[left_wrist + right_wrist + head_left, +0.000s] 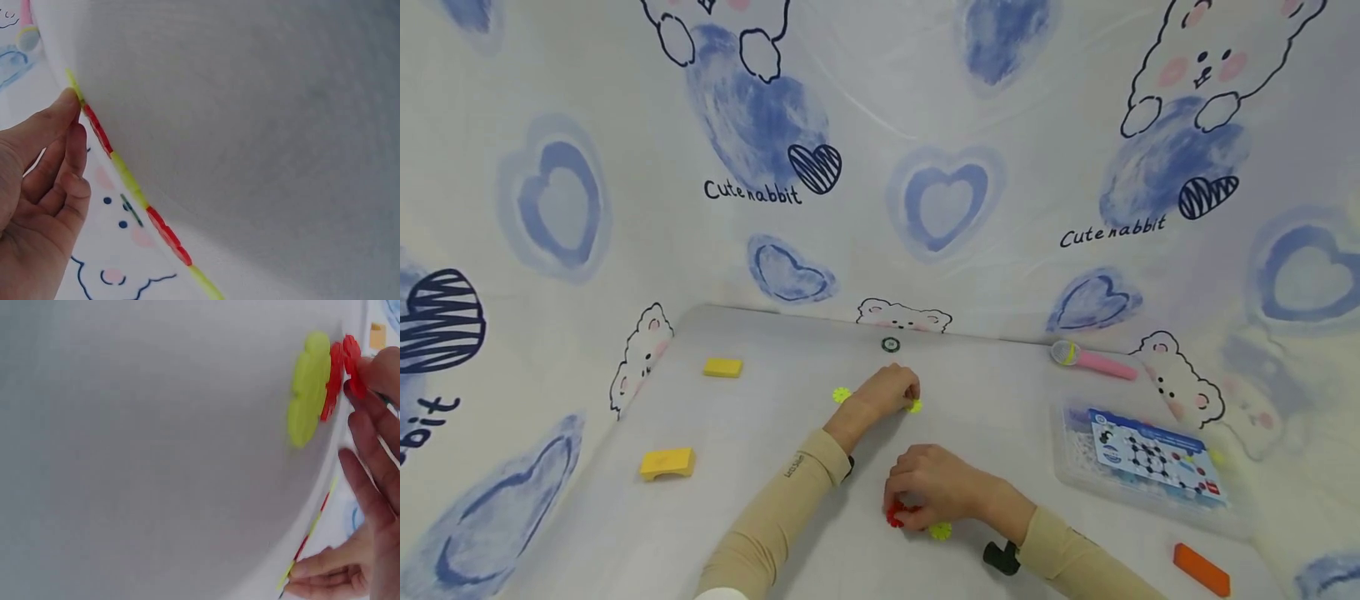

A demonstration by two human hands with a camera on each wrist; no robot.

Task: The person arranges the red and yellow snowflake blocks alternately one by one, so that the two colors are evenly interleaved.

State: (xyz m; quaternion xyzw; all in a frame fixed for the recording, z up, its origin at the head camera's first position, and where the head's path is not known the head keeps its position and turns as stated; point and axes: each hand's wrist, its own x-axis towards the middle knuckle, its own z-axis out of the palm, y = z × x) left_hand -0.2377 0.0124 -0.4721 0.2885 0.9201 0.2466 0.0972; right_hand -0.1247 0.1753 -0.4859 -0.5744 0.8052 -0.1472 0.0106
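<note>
My left hand point(883, 392) is at the middle of the table, its thumb and fingertips pinching the end yellow-green notched disc point(74, 81) of a row. Red discs point(98, 129) and yellow-green discs alternate along that row, seen nearly edge-on in the left wrist view; in the head view the hand hides most of it. Closer to me, my right hand point(936, 487) pinches a red notched disc point(352, 359) between thumb and forefinger. Beside it are another red disc point(332, 381) and a loose yellow-green disc point(940, 531), on the table.
Two yellow blocks point(722, 367) point(667, 463) lie at the left. On the right are a pink toy microphone point(1097, 362), a clear lidded box point(1150, 467) and an orange block point(1202, 570). A dark pipe-like piece point(1001, 558) sits beside the right sleeve; a dark round token point(891, 344) lies at the back.
</note>
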